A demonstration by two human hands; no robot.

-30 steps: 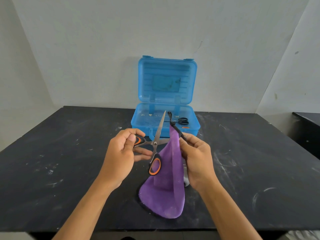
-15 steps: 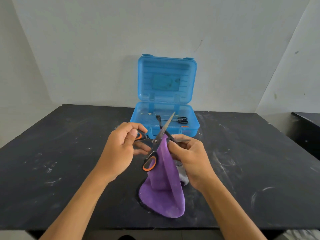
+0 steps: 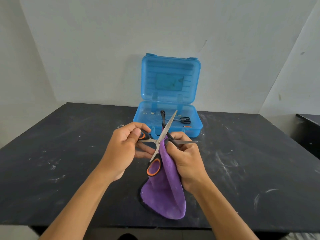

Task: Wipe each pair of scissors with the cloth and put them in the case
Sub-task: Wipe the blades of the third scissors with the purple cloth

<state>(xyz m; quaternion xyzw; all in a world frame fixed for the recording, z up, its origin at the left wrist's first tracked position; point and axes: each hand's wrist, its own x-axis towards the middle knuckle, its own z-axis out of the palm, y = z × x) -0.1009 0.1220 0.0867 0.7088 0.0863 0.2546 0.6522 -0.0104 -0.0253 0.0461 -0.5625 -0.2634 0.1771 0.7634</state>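
The left hand (image 3: 121, 149) is gripping the opened orange-handled scissors (image 3: 156, 144) above the surface while the right hand (image 3: 186, 158) is pinching the purple cloth (image 3: 164, 191) around one blade, with black scissors (image 3: 184, 120) already lying in the blue case (image 3: 197, 125), so this pair's wiping and casing apparently remain.

Fuzzy purple cloth with black trim (image 3: 165, 191); shiny steel-bladed scissors with smooth black-and-orange plastic handles (image 3: 156, 149); glossy translucent blue plastic case (image 3: 170, 87); matt, scuffed black tabletop (image 3: 69, 161).

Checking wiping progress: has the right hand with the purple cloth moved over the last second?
Yes. The right hand slid the purple cloth down the blade, nearer the pivot and farther from the open blue plastic case.
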